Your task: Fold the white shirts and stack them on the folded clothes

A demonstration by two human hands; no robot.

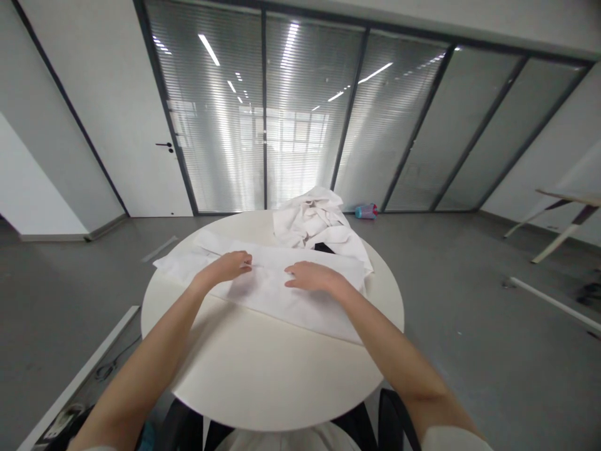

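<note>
A white cloth garment [282,304] lies spread across the round table, long and mostly flat, with a narrower part reaching left. Its exact kind is hard to tell. Over its middle, my left hand [230,266] has thumb and fingers closed in a pinch, with a bit of white fabric between the tips. My right hand [312,276] hovers low over or rests on the cloth to the right, thumb and fingers slightly apart and nothing visible between them. Behind it a crumpled heap of white cloth [310,219] sits at the table's far side, beside a small black patch [323,248].
The round white table [277,382] stands before me, with black chair parts [397,416] at its near edge. A blue and pink basket [366,212] is on the floor by the glass partition [300,113]. Another table [570,198] stands at right.
</note>
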